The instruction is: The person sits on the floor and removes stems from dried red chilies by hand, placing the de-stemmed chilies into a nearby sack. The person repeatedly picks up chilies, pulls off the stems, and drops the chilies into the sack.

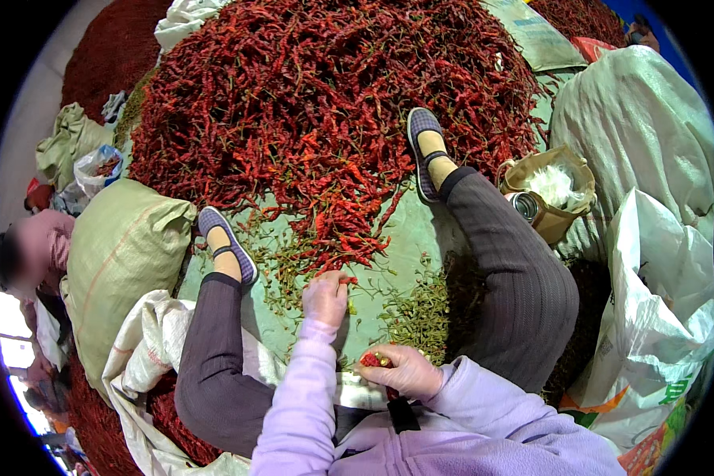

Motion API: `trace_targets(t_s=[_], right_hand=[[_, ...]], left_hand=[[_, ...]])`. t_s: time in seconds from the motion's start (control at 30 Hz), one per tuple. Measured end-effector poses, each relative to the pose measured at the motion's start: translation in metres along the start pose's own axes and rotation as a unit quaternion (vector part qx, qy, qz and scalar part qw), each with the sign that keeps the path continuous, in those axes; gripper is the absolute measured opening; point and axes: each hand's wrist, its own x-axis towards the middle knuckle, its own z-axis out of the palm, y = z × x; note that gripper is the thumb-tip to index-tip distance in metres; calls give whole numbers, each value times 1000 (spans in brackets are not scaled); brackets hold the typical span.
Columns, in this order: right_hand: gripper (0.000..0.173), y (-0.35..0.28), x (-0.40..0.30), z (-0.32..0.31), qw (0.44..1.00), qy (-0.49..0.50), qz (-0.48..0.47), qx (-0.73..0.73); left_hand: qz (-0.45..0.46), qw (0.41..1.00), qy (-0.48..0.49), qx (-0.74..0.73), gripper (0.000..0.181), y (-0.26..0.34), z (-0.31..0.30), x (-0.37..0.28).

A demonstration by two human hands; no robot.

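Note:
My left hand [324, 300] reaches to the near tip of a large heap of dried red chili peppers [333, 101]. Its fingers are bent, and a red chili [349, 280] shows at the fingertips; whether they grip it is hidden. Close to my lap, my right hand [407, 370] is closed around a small bunch of red chilies [371, 359] with their stem ends facing left. Both hands seem to wear thin translucent gloves. Loose green-brown chili stems [419, 312] lie on the pale green sheet [413, 223] between my legs.
A full woven sack [131, 238] stands left, a person [53, 244] behind it. At right are a brown bag [556, 220] with a metal flask [522, 205], an open white sack [648, 309] and a bulging sack [636, 125]. My shoes [425, 152] flank the heap's near end.

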Motion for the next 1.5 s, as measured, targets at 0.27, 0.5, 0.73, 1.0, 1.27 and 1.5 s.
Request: trace_targets(t_s=[0.27,0.5,0.73,1.0,1.27,1.5], right_hand=[[30,-6,0,-7,999,-18,-31,-37],[16,-7,10,-12,968,73,33,237],[15,1,23,-27,901,138,-52,407],[13,15,3,-12,942,46,-14,333],[12,20,2,-8,978,1,39,205],[13,9,6,2,961,-13,20,277]], left_hand=[[49,978,-159,128,11,-22,25,45],[-143,827,-27,-543,31,-18,-9,35],[-112,727,-103,-670,15,52,-33,-29],[-132,791,-104,-588,15,86,-53,-92],[-61,864,-28,-499,12,72,-52,-101],[-168,764,-59,-620,21,35,-24,-79]])
